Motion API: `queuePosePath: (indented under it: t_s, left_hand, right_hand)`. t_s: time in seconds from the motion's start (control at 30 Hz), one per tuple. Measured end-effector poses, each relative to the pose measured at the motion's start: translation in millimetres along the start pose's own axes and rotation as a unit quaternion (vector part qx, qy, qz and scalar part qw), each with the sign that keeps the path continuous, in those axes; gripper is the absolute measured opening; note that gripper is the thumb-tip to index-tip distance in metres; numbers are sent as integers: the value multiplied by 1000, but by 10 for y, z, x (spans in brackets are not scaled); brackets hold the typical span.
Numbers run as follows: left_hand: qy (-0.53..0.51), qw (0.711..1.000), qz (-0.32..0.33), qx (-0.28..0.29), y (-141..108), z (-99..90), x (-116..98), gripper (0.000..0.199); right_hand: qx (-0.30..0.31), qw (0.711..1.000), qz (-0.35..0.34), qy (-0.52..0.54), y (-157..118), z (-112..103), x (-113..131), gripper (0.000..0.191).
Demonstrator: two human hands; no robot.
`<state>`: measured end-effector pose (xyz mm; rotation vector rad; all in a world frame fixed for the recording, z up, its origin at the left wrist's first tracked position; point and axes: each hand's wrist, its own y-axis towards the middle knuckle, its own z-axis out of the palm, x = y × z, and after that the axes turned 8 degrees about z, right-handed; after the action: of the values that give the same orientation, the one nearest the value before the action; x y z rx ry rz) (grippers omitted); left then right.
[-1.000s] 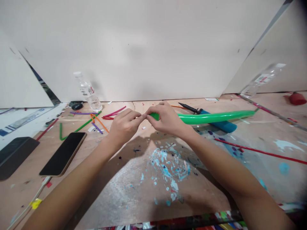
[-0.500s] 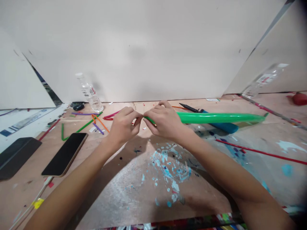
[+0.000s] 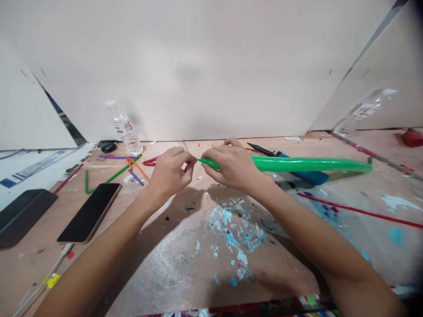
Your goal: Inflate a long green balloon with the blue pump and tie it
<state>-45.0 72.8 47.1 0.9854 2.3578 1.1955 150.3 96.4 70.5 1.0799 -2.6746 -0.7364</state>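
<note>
A long inflated green balloon [image 3: 310, 164] stretches from the middle of the table to the right, its far tip narrow and turned up. Its near end tapers to a point between my hands. My right hand [image 3: 231, 165] is wrapped round the balloon close to this tapered end. Thumb and forefinger of my left hand [image 3: 173, 171] pinch the thin tail at the balloon's tip. Behind the balloon lies a blue pump [image 3: 309, 176] with a black nozzle, partly covered by it.
On the left are a phone [image 3: 89, 213] with a cable, a dark case [image 3: 26, 215] and thin balloons [image 3: 119, 174]. Water bottles [image 3: 127, 132] stand at back left and lean at back right [image 3: 363, 110]. A red thin balloon [image 3: 360, 210] lies right.
The green balloon and my right hand have shifted slightly to the right. More of the balloon's tapered end shows between my hands. My left hand has barely moved.
</note>
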Motion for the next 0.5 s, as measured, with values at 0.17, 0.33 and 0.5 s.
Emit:
queuePosePath:
  t_s: [0.17,0.33,0.5]
  left_hand:
    - [12,1000,-1,17,-21,25,-5,11]
    - [1,1000,9,20,-14,41,-43,11]
    - [57,995,78,11,-17,60,-44,15]
  right_hand:
    - [9,1000,-9,14,14,67,-15,26]
    - [17,999,-8,50,12,61,-15,22]
    - [34,991,14,128,11,-17,-14,22]
